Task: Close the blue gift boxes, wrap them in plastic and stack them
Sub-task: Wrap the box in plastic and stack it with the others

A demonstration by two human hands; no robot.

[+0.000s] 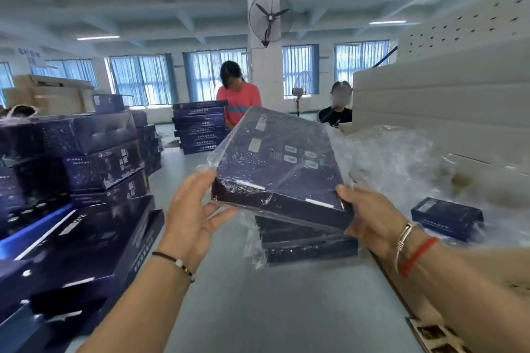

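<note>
You hold a dark blue gift box (279, 163), sheathed in clear plastic wrap (335, 140), tilted up in front of you above the grey table (281, 309). Your right hand (370, 216) grips its near right corner, thumb on top and fingers curled underneath. Your left hand (190, 215) rests against the near left corner with fingers spread and fairly straight (the thumb touches the loose plastic there). Directly below the box sits a short stack of wrapped boxes (307, 241) on the table. To your left stand piles of blue boxes (94, 169). A small blue box (447, 216) lies to the right amid crumpled plastic. Two other people work across the room.
</note>
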